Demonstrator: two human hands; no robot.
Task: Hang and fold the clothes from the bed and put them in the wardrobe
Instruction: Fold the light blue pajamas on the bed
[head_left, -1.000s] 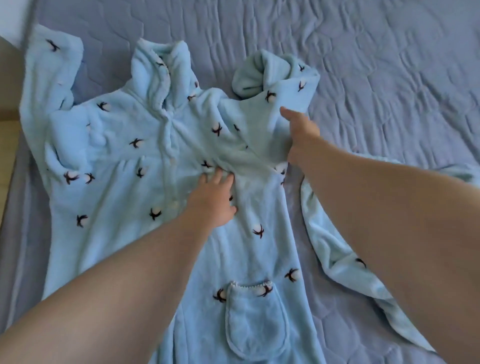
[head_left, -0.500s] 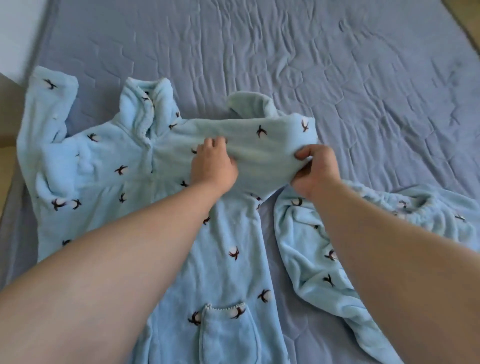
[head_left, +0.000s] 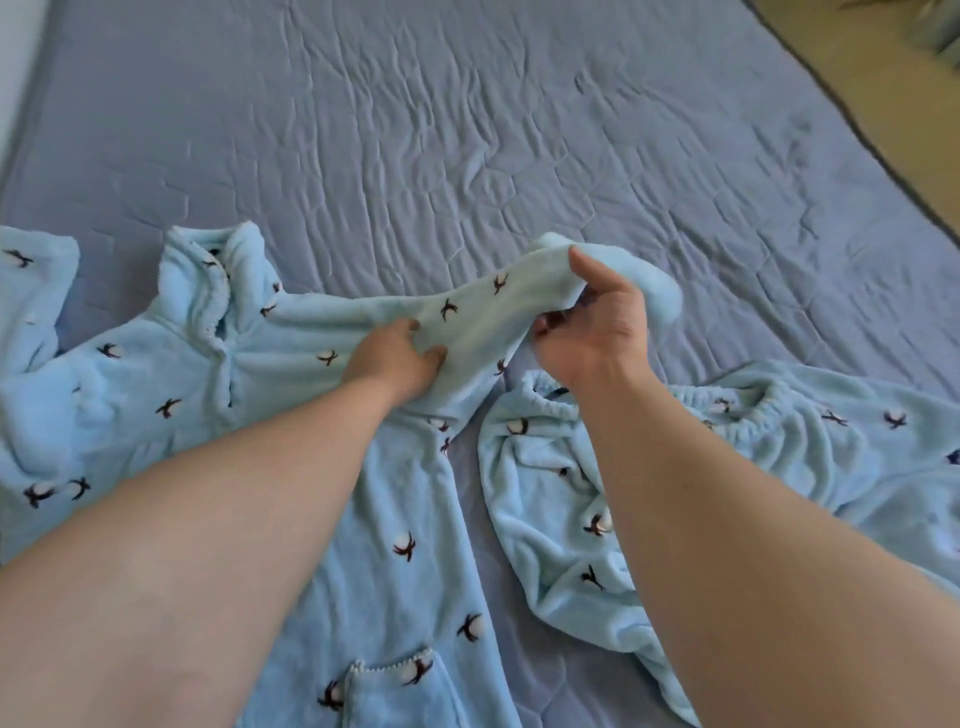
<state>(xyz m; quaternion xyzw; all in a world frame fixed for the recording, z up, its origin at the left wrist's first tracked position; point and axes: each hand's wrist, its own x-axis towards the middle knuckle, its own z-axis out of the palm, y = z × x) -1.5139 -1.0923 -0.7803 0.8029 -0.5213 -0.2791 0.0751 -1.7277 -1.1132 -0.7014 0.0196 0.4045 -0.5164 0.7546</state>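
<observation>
While left hand (head_left: 395, 358), right hand (head_left: 597, 332) hold sleeve (head_left: 478, 312) — bedspread edge (head_left: 878, 153) far right.

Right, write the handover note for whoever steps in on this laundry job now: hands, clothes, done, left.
Left hand: holds the sleeve of the pyjama top near the shoulder.
Right hand: grips the sleeve's cuff end, lifted off the bed cover.
Pyjama top: spread front-up on the bed cover.
Pyjama trousers: crumpled beside it, on the right.
Done: top laid out.
Left: fold both pieces and put them in the wardrobe, which is not in view.
</observation>
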